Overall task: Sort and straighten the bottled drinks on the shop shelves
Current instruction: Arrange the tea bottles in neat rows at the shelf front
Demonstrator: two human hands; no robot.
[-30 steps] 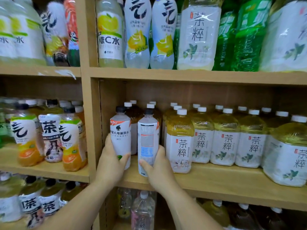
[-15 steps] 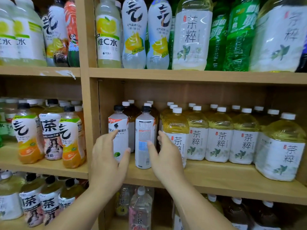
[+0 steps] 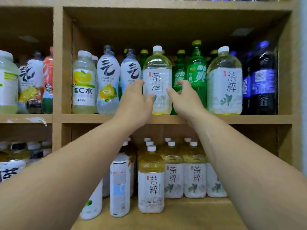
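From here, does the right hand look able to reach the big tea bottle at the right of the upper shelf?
Probably yes: the right hand is open, and that tea bottle stands at the shelf front, unblocked.

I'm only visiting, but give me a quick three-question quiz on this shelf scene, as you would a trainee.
1. True or false: both hands reach for one bottle on the upper shelf.
2. Which bottle is it? A) the large pale tea bottle B) the green soda bottle C) the dark blue bottle
3. Fill in: the cap on that bottle is ____.

Key
1. True: the left hand and the right hand flank it, fingers touching its label. A firm grip cannot be told.
2. A
3. white
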